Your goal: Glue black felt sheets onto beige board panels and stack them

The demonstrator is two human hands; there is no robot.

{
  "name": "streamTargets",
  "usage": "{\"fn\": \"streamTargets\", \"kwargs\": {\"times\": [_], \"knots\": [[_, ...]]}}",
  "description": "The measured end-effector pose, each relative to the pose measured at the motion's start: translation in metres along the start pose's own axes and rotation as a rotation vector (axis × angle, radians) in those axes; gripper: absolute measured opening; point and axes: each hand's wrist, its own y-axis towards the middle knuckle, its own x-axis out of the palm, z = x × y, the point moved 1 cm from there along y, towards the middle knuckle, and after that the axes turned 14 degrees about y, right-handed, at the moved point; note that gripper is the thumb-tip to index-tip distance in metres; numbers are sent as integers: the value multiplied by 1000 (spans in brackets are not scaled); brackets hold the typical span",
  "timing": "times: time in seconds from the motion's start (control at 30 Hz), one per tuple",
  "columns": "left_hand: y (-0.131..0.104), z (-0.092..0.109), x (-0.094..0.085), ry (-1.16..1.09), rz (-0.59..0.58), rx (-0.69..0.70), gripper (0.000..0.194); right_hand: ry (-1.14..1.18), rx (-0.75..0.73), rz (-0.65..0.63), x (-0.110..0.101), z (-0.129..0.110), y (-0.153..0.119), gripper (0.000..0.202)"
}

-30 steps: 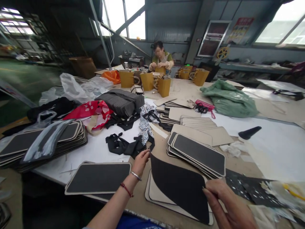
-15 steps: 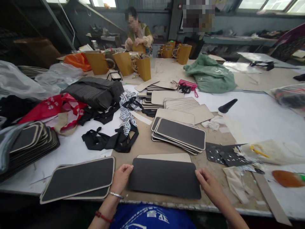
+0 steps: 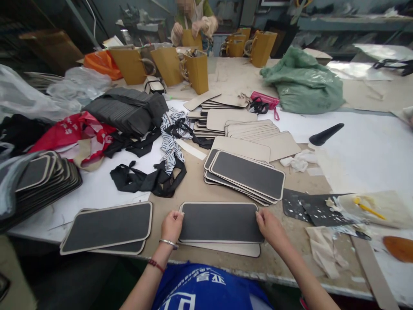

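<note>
A black rectangular panel point(image 3: 221, 222) with rounded corners lies in front of me over a beige board, whose rim shows around it. Below its front edge another beige board point(image 3: 226, 249) sticks out. My left hand point(image 3: 172, 224) pinches the panel's left end, with the fingers curled. At the upper right corner, my right hand point(image 3: 268, 222) grips the other end between thumb and fingers. To the left lie two overlapping beige-rimmed black panels point(image 3: 108, 227). Behind my hands rests a pile of similar rimmed panels point(image 3: 248, 174).
Beige boards point(image 3: 251, 129) are spread behind the pile. Black cloth strips point(image 3: 148, 181) lie left of centre, and a glue-spotted black sheet point(image 3: 309, 209) at right. Ochre containers point(image 3: 196, 71) stand farther back, near a co-worker's hands point(image 3: 196, 30). More panels point(image 3: 48, 181) are stacked at far left.
The black panel, earlier held tilted over the beige board, now lies flat with a beige rim around it. Both hands have shifted slightly, and the head view has tilted down.
</note>
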Motion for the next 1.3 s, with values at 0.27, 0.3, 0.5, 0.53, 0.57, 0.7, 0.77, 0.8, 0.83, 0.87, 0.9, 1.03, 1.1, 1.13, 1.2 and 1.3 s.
{"fn": "streamTargets", "kwargs": {"times": [0.27, 0.3, 0.5, 0.53, 0.57, 0.7, 0.77, 0.8, 0.83, 0.87, 0.9, 1.03, 1.1, 1.13, 1.2, 1.3], "knots": [[0, -2, 6, 49, 3, -15, 18, -5, -13, -10, 6, 6, 4, 21], [-1, -2, 6, 49, -1, -17, 18, 0, -13, -6, 6, 6, 4, 21], [-1, -2, 10, 47, -4, -30, 15, 41, -1, 1, 7, 8, 7, 22], [-1, -2, 11, 47, -1, -31, 16, 44, -7, 2, 7, 9, 7, 23], [-1, -2, 11, 48, 4, -33, 16, 45, -14, 1, 7, 9, 7, 23], [-1, -3, 12, 50, 30, -42, 16, 49, -23, -7, 6, 10, 7, 23], [-1, -4, 12, 48, 34, -42, 16, 47, -16, -4, 7, 10, 8, 24], [-1, -4, 11, 46, 32, -41, 15, 44, -10, 0, 7, 10, 8, 24], [-2, -4, 11, 43, 29, -40, 15, 41, -3, 6, 7, 9, 8, 24], [-2, -3, 10, 40, 25, -38, 15, 40, 3, 15, 7, 8, 8, 23], [-3, -3, 10, 37, 21, -36, 15, 42, 3, 20, 7, 7, 7, 23], [-3, -2, 6, 26, 5, -24, 17, 42, -17, 27, 8, 6, 5, 22], [-2, -2, 6, 26, 1, -20, 17, 28, -13, 34, 9, 7, 4, 22], [-1, -3, 5, 28, 1, -18, 17, 22, -9, 40, 10, 7, 4, 23], [0, -3, 6, 31, 1, -16, 17, 17, -8, 42, 11, 8, 3, 22], [1, -5, 7, 26, -4, -11, 18, 17, -6, 36, 12, 9, 2, 21]]}}
